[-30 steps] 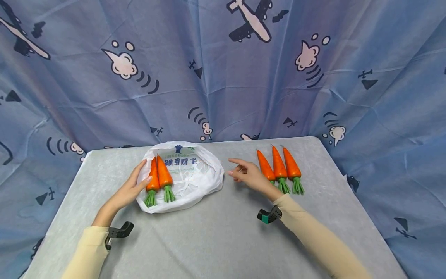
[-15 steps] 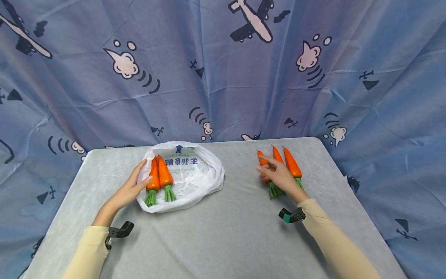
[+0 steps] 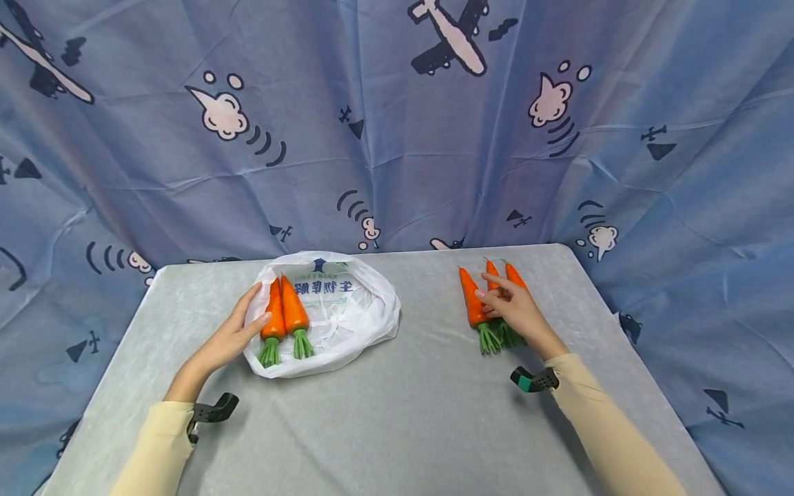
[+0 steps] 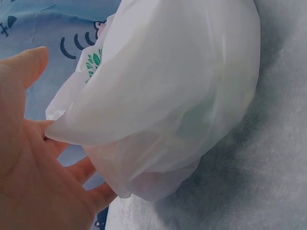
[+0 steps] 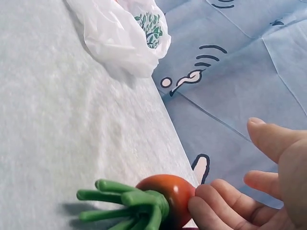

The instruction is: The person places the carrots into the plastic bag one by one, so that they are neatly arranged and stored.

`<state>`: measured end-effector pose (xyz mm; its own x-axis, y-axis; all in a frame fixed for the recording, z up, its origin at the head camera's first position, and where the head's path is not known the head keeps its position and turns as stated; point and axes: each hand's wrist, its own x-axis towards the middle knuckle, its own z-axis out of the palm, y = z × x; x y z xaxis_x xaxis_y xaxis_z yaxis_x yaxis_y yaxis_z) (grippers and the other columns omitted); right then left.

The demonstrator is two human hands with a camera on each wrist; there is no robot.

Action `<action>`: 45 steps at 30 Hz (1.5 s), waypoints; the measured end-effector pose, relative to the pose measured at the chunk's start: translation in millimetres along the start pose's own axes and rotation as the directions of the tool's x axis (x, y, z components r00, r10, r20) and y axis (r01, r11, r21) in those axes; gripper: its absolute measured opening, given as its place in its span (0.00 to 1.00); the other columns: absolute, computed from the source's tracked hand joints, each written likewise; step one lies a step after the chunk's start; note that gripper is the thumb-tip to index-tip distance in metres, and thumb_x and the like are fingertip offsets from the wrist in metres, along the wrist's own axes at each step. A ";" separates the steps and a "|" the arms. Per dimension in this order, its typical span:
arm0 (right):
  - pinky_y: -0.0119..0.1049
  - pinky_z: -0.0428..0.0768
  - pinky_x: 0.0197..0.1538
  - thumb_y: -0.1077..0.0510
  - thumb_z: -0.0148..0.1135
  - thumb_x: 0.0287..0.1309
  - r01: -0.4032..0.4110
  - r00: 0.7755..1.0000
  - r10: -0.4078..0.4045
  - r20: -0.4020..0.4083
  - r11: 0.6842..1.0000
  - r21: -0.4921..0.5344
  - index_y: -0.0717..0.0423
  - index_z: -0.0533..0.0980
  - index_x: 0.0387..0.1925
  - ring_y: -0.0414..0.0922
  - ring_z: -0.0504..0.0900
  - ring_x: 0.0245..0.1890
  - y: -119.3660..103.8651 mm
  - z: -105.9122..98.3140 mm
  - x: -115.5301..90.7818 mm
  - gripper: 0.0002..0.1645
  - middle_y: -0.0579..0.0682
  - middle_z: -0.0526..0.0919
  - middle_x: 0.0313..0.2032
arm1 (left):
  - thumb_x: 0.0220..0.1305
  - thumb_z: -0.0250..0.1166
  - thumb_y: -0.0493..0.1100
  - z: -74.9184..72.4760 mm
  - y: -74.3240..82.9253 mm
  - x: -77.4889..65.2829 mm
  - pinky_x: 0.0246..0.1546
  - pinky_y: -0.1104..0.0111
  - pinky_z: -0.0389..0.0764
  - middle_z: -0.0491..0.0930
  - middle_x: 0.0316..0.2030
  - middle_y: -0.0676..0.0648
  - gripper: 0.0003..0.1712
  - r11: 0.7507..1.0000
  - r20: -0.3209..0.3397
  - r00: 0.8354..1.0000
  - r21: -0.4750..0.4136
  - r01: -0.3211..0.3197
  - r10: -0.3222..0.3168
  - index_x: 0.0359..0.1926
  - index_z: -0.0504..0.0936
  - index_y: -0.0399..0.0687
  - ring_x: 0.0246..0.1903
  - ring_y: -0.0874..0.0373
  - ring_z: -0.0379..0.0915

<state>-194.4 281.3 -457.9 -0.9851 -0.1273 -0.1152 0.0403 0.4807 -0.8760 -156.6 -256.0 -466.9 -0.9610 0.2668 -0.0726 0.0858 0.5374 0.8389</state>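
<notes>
A white plastic bag (image 3: 372,334) lies with its mouth wide on the left half of the table. Two orange carrots with green stalks, a left one (image 3: 271,317) and a right one (image 3: 293,310), rest side by side inside it. My left hand (image 3: 226,341) touches the bag's left side, its thumb near the left carrot. In the left wrist view the fingers (image 4: 86,170) lie partly behind the plastic. My right hand (image 3: 517,313) is over three more carrots, covering parts of the middle one (image 3: 493,271) and right one (image 3: 514,273). The leftmost carrot (image 3: 471,300) shows whole; fingertips (image 5: 204,201) meet a carrot (image 5: 175,194).
The table (image 3: 384,427) has a grey cloth-like cover. A blue curtain (image 3: 409,151) printed with planes hangs behind its back edge. Each wrist wears a black camera mount, one on the left (image 3: 214,410) and one on the right (image 3: 533,379).
My right hand has moved right, from beside the bag, across the leftmost carrot, to over the middle and right carrots. The left hand and the bag have stayed put.
</notes>
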 end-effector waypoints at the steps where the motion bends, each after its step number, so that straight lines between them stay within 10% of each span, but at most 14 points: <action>1: 0.36 0.87 0.46 0.41 0.60 0.66 -0.001 1.000 0.001 -0.001 1.000 -0.002 0.53 0.61 0.74 0.44 0.86 0.39 0.8 -0.5 -0.1 0.42 0.67 0.81 0.49 | 0.75 0.54 0.49 -0.1 -0.1 0.1 0.70 0.30 0.40 0.34 0.79 0.34 0.45 1.000 0.000 1.000 0.001 0.002 -0.002 0.80 0.35 0.53 0.76 0.30 0.31; 23: 0.44 0.87 0.47 0.43 0.61 0.65 -0.032 0.999 0.032 0.008 0.999 0.012 0.55 0.62 0.73 0.50 0.87 0.38 -2.9 3.6 -4.0 0.41 0.68 0.82 0.48 | 0.75 0.54 0.48 2.3 2.2 0.6 0.71 0.30 0.39 0.34 0.79 0.33 0.45 1.000 0.001 1.000 -0.016 -0.006 0.006 0.80 0.36 0.52 0.77 0.30 0.30; 45: 0.41 0.87 0.36 0.47 0.65 0.63 -0.057 0.998 0.048 -0.048 0.978 -0.201 0.65 0.67 0.68 0.47 0.84 0.27 -0.2 5.6 -5.4 0.39 0.57 0.83 0.32 | 0.75 0.54 0.49 2.3 4.2 -0.1 0.70 0.30 0.40 0.35 0.78 0.33 0.45 1.000 0.005 1.000 -0.003 0.003 -0.003 0.80 0.36 0.52 0.76 0.29 0.31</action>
<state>-188.1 277.1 -459.7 -0.9889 -0.0623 -0.1351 0.0622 0.6516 -0.7560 -155.6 -251.9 -464.6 -0.9601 0.2686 -0.0779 0.0819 0.5362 0.8401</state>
